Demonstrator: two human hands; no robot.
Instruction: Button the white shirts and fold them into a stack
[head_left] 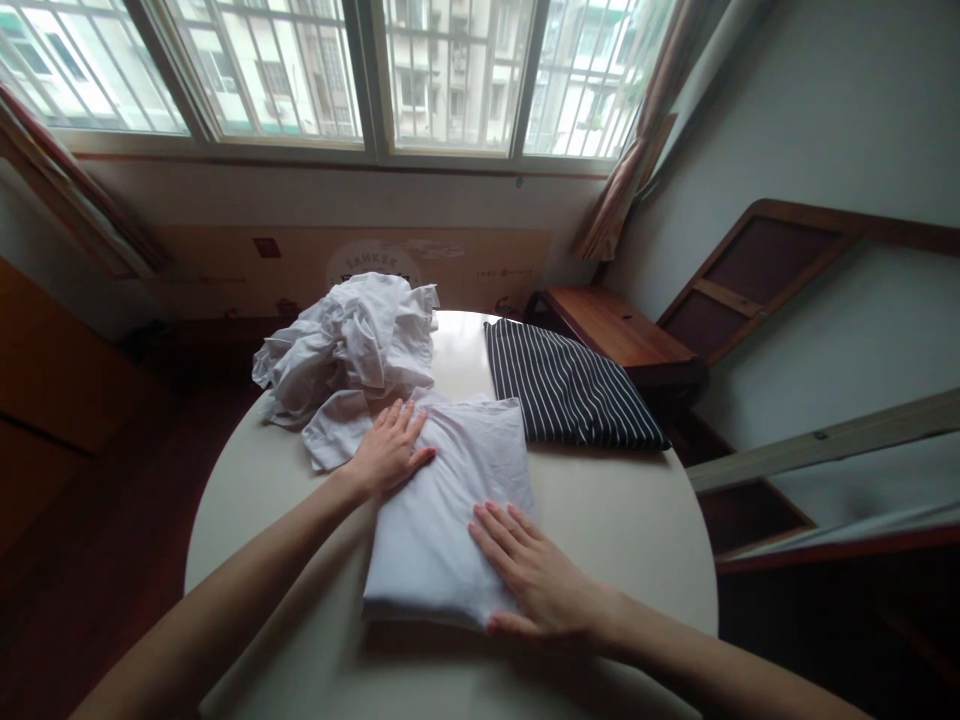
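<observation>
A folded white garment [457, 480] lies in the middle of the round cream table [622, 520]. My left hand [390, 450] rests flat on its upper left corner, fingers stretched out and pointing away from me. My right hand [532, 575] lies flat on its lower right part, fingers spread toward the cloth's middle. Neither hand grips anything. Behind my left hand sits a crumpled pile of white clothing [352, 350]. A folded black garment with thin white stripes [570, 390] lies at the table's far right.
A wide barred window [360, 70] runs along the far wall, with a flat cardboard box [352, 265] leaning below it. A wooden bench [619, 330] and framed wooden panels [757, 270] stand at the right. Dark wooden floor [97, 530] surrounds the table.
</observation>
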